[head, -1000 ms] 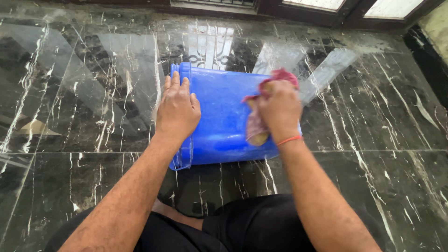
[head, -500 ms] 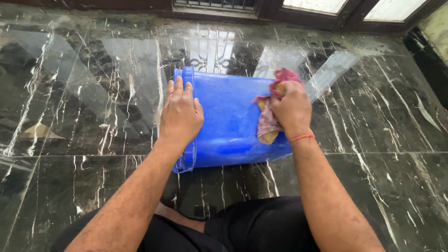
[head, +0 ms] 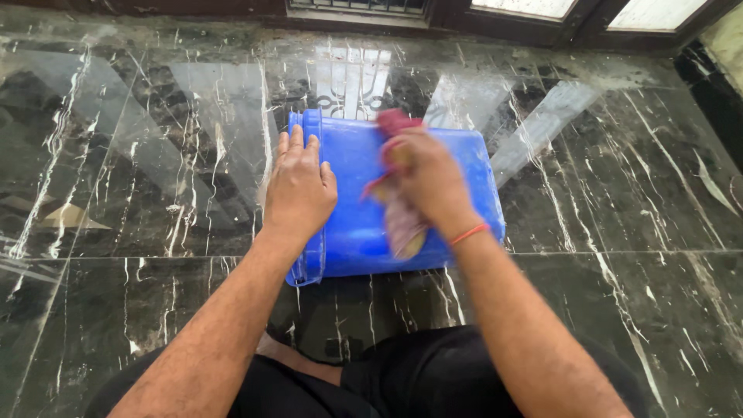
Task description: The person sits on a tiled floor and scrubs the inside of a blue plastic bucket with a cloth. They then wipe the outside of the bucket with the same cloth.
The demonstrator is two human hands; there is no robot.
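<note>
While the blue plastic bucket (head: pixel 364 209) lies on its side on the dark marble floor (head: pixel 139 155), its rim turned toward the floor's left side and its base toward the right, the left hand (head: pixel 298 190) lies flat and open over the rim end, fingers spread forward, pressing the bucket down. The right hand (head: pixel 426 182) is closed around a crumpled pink and yellowish cloth (head: pixel 398 220), which it holds against the upper wall of the bucket near the middle; part of the cloth hangs below the fist and a red fold shows above the knuckles. An orange thread band (head: pixel 468 232) circles the right wrist. The right forearm crosses in front of the bucket's near right corner and hides it. Black shorts (head: pixel 418 379) cover the knees at the bottom edge, just behind the bucket. The floor is glossy black stone with white veins, wet-looking, and mirrors a window grille (head: pixel 348 77) just beyond the bucket. Along the far edge runs a dark wooden window frame (head: pixel 526 19).
</note>
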